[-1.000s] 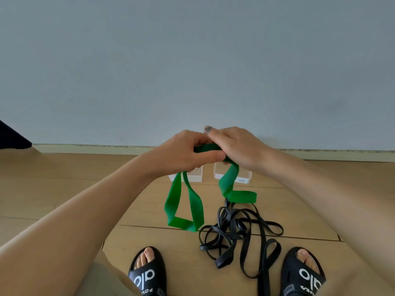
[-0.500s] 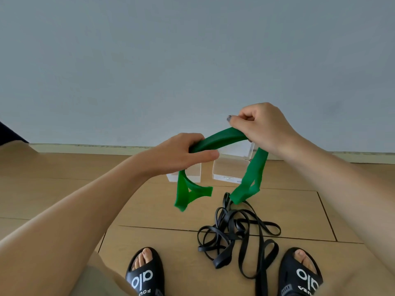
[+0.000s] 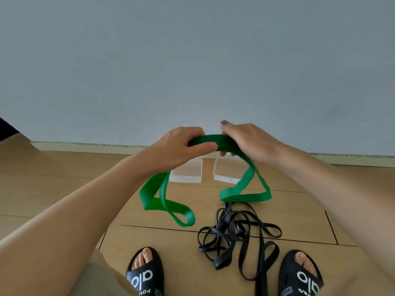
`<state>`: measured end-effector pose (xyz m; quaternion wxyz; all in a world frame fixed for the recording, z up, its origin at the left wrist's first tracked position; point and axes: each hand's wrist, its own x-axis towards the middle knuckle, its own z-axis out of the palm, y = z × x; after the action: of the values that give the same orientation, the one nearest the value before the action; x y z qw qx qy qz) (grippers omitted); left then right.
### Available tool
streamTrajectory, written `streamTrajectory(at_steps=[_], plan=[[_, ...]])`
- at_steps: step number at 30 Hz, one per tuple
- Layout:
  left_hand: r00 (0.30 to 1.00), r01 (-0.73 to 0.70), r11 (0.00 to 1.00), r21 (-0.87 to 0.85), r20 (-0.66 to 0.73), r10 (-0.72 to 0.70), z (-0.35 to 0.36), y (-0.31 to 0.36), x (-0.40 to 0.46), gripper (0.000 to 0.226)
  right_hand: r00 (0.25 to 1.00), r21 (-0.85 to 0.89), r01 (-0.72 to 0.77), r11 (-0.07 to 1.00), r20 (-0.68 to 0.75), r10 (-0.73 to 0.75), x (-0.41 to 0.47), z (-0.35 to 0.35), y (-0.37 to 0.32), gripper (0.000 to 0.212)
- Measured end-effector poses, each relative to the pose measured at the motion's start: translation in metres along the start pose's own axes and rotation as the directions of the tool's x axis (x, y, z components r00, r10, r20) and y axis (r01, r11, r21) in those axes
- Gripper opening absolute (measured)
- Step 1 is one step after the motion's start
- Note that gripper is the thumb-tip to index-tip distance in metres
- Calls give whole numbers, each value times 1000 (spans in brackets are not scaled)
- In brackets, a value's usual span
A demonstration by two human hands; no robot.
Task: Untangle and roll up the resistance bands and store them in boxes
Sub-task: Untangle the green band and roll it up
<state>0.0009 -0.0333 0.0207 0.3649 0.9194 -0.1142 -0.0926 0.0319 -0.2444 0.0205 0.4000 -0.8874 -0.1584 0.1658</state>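
Observation:
A green resistance band [image 3: 215, 142] is stretched between my hands above the floor. My left hand [image 3: 181, 146] pinches its left part, and a green loop hangs down from that hand. My right hand [image 3: 248, 139] grips the band's right part, from which a second loop droops toward the floor. A tangled black band [image 3: 237, 231] lies on the wooden floor between my feet. Two clear plastic boxes sit near the wall, the left box [image 3: 186, 174] and the right box [image 3: 226, 171], both partly hidden behind my hands and the green band.
The wooden floor [image 3: 64, 189] runs to a pale skirting board and a grey wall [image 3: 192, 60]. My feet in black sandals [image 3: 145, 274] [image 3: 299, 276] stand at the bottom, on either side of the black band. A dark object shows at the far left edge.
My right hand has dropped from its raised spot and come back close to my left hand. The hanging green loops have swung lower and spread apart.

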Motion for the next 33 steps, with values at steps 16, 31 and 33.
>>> streamTrajectory(at_steps=[16, 31, 33], plan=[[992, -58, 981, 184, 120, 37, -5, -8, 2, 28, 970, -47, 83, 995, -226, -92, 3, -28, 4, 59], [999, -36, 996, -83, -14, 35, -8, 9, -1, 27, 998, 36, 63, 997, 11, -63, 2, -16, 2, 59], [999, -46, 995, -91, 20, 48, -2, 13, -1, 22, 993, 60, 112, 992, 40, -114, 3, 1, -7, 63]])
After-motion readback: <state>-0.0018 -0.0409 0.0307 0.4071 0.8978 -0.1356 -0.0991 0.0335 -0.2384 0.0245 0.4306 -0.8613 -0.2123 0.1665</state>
